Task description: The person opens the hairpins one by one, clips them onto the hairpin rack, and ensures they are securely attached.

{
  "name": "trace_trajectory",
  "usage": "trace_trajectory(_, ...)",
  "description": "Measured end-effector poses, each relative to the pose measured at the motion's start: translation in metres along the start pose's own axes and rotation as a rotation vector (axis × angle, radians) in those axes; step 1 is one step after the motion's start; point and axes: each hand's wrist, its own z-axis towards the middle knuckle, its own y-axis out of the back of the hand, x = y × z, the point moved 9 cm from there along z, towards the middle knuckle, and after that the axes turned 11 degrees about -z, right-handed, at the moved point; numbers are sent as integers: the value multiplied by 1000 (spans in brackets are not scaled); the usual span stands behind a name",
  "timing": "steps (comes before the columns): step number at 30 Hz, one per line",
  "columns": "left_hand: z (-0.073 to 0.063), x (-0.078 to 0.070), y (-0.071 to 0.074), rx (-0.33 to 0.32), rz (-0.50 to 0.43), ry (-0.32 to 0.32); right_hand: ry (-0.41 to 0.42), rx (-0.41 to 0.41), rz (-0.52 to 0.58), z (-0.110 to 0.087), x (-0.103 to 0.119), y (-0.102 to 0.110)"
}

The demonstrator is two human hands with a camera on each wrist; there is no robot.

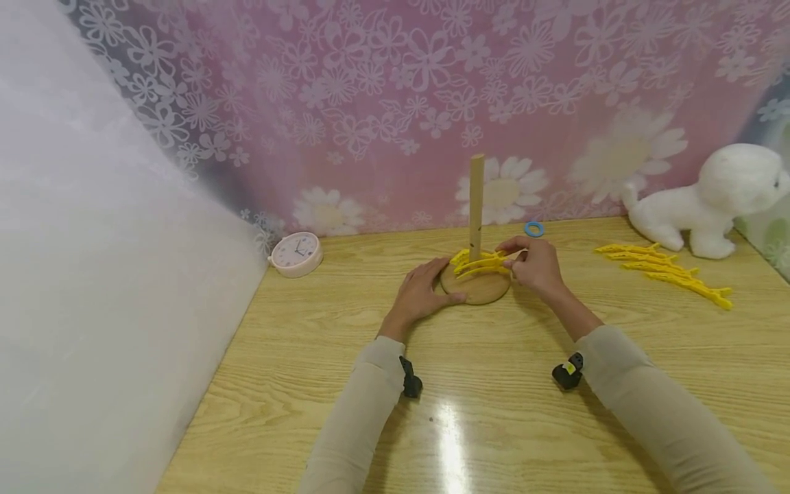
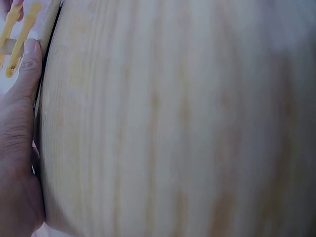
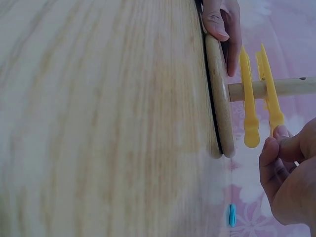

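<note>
A wooden post stands upright on a round wooden base. My left hand holds the base at its left edge, thumb along the near rim. With thumb and fingertips, my right hand pinches the tail end of a long yellow alligator clip, which lies across the post. Below it, nearer the base, another yellow clip is on the post, apart from my fingers. How the clips' far sides meet the post is partly hidden.
Several more yellow clips lie in a row on the table at the right. A blue ring is behind my right hand. A white plush dog stands back right, and a pink clock back left. A flowered curtain hangs behind.
</note>
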Motion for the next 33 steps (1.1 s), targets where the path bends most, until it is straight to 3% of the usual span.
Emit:
trace_trajectory(17,-3,-1,0,-3,-14,-6,55,-54,6,-6,5,1)
trace_trajectory(33,-3,0,0,-1,-16,-14,73,19,89,-11,-1,-3)
